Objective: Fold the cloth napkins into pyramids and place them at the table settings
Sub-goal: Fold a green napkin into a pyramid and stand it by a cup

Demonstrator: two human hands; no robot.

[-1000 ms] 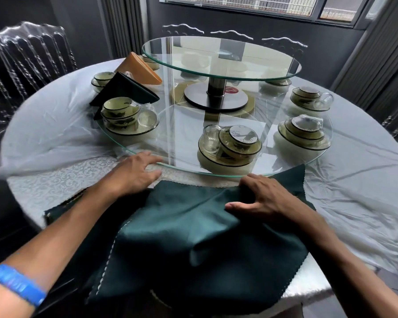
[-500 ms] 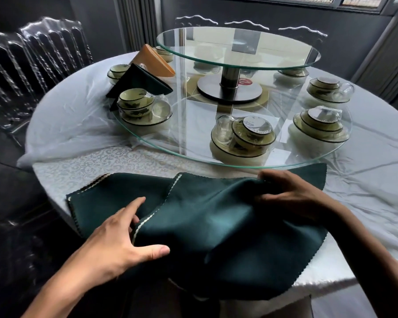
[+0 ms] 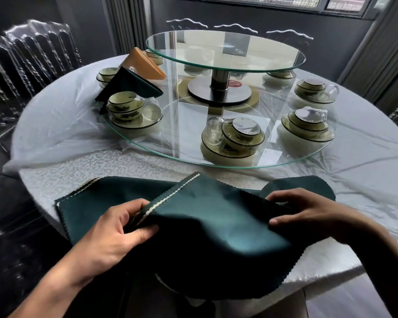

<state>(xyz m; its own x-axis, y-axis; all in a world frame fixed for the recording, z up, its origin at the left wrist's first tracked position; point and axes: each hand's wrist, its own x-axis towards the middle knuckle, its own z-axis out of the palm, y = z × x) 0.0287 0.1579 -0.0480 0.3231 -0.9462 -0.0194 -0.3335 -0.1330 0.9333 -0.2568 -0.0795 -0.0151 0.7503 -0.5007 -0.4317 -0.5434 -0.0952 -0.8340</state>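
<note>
A dark green napkin with a scalloped cream edge lies loosely bunched at the near edge of the round table, part of it hanging over the rim. More green napkins lie flat beneath it to the left. My left hand pinches the top napkin's cream edge between thumb and fingers. My right hand grips the napkin's right side, fingers curled into the cloth. A green folded pyramid and an orange one stand at the far left settings.
A two-tier glass turntable fills the table's middle. Wrapped bowl-and-cup sets stand at several settings, the nearest one just beyond the napkin. Clear chairs stand at the left and back. Thin plastic sheet covers most of the tablecloth.
My left hand came back from the table's far side and took hold of the top napkin's cream edge. My right hand drew the cloth toward me and it now lifts off the stack.
</note>
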